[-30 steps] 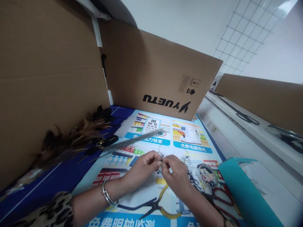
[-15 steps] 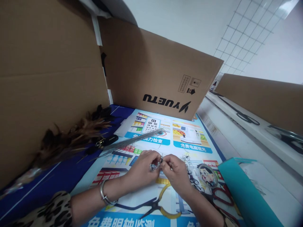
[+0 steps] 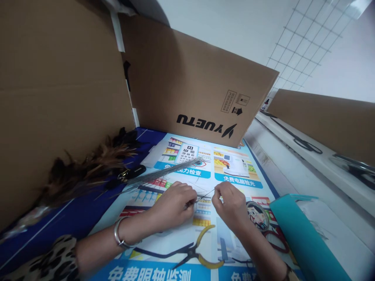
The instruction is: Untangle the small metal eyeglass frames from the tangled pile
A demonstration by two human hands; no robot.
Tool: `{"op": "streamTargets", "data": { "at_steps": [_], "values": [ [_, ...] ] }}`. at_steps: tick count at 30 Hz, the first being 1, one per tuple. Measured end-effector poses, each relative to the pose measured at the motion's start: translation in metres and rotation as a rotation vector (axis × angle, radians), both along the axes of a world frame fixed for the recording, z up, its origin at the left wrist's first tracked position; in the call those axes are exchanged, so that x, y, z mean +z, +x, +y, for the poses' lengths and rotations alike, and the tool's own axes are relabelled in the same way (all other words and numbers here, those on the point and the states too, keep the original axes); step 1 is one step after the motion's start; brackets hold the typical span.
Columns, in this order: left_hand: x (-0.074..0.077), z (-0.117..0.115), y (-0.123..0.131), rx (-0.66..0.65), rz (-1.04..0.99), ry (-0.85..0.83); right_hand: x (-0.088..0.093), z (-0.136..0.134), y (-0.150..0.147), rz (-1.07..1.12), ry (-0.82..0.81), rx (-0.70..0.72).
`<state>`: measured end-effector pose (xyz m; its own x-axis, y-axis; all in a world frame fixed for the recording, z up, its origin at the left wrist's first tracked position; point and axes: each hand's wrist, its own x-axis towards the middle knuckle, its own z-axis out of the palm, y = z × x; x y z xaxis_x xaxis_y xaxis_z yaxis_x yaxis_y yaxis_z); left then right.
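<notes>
My left hand (image 3: pixel 175 203), a metal bangle at its wrist, is closed in a pinch over the middle of the printed table sheet. My right hand (image 3: pixel 230 201) is pinched a short way to its right. A thin dark wire (image 3: pixel 207 194) stretches between the fingertips of both hands. What else lies inside the left fingers is hidden. Yellow-handled pliers (image 3: pixel 191 253) lie spread apart on the sheet below my hands. Past my left hand lies a bundle of thin straight wires (image 3: pixel 166 171), slanting up to the right.
Brown and black feathers (image 3: pixel 90 164) lie at left along a cardboard wall (image 3: pixel 64 78). Another cardboard panel (image 3: pixel 199 78) stands behind. To the right are a clear tape roll (image 3: pixel 258 215), red-handled scissors (image 3: pixel 277 240) and a teal box (image 3: pixel 307 234). A black fob (image 3: pixel 137 171) lies by the feathers.
My hands were together at the fingertips. They have moved apart, my right hand to the right and slightly up, and the wire now shows between them.
</notes>
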<state>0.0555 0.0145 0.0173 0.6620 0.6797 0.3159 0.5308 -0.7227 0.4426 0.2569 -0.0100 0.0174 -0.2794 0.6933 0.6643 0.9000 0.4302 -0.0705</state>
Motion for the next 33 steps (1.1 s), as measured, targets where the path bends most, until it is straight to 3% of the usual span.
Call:
{"op": "streamTargets", "data": {
  "at_steps": [5,13,17,22,33],
  "values": [
    [0.003,0.002,-0.002,-0.027,-0.051,-0.093,0.001,0.004,0.007,0.011,0.002,-0.032],
    [-0.004,0.004,-0.001,0.052,-0.188,-0.206,-0.005,-0.006,-0.016,0.229,-0.266,0.117],
    [-0.006,0.001,0.0,0.086,-0.165,-0.142,-0.005,-0.005,-0.02,0.416,-0.387,0.122],
    [-0.007,-0.001,0.0,0.005,-0.166,-0.047,-0.002,-0.009,-0.026,0.504,-0.465,0.112],
    [-0.012,0.0,-0.001,0.017,-0.136,0.11,-0.001,-0.011,-0.029,0.5,-0.433,0.116]
  ]
}}
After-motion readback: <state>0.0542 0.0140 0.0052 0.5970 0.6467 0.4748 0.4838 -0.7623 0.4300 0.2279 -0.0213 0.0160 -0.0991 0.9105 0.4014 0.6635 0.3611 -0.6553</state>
